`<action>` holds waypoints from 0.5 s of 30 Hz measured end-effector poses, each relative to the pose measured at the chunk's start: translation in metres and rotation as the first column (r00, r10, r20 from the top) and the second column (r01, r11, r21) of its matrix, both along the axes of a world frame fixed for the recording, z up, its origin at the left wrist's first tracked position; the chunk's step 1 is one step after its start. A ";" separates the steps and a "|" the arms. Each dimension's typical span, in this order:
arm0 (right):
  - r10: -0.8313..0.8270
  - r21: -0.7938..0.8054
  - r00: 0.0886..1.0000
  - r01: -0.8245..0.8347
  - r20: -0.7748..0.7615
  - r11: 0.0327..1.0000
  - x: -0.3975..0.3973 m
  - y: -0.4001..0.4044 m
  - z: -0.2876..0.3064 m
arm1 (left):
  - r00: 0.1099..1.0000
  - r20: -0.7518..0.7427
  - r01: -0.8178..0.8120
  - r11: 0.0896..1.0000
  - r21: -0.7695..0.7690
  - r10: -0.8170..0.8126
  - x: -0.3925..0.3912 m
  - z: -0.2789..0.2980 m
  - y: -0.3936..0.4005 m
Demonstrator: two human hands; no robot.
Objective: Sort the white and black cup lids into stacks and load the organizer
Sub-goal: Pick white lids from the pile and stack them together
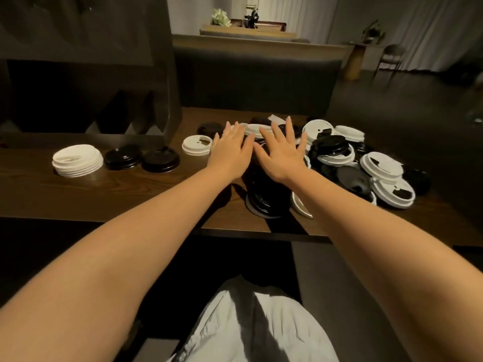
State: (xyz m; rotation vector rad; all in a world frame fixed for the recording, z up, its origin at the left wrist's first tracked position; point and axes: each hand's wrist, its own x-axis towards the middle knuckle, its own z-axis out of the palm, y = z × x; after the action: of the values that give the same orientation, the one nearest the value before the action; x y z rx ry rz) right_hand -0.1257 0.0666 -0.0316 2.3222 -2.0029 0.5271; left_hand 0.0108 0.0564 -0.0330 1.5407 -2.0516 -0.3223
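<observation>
A mixed heap of white and black cup lids (366,163) covers the right half of the dark wooden table (78,199). My left hand (231,152) and my right hand (281,152) lie side by side over the heap's left part, fingers straight and spread, above a tall pile of black lids (266,194). Whether the palms touch the lids beneath cannot be told. At the left stands a neat stack of white lids (78,160). Two black lids (122,156) (160,160) sit right of it. A single white lid (196,145) lies by my left hand.
A dark slotted organizer (86,74) stands at the table's back left. A dark bench (256,77) runs behind the table. A chair (390,58) and a side table are far right. My white-clad lap (251,322) is below the front table edge.
</observation>
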 end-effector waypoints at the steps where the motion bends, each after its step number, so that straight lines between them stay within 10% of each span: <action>1: -0.021 0.001 1.000 0.021 0.008 1.000 -0.014 0.001 0.000 | 1.000 -0.002 0.012 1.000 0.009 -0.012 -0.014 0.001 0.000; 15: -0.003 -0.167 0.995 0.020 0.100 0.986 -0.118 0.017 -0.026 | 0.990 -0.026 0.138 0.985 0.099 -0.136 -0.077 -0.023 -0.014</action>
State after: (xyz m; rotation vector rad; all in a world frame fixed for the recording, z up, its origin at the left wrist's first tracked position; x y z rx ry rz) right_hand -0.2437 0.0836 -0.0571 2.2249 -1.9265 0.7932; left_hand -0.0666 0.0425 -0.0562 1.4508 -2.1605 -0.4979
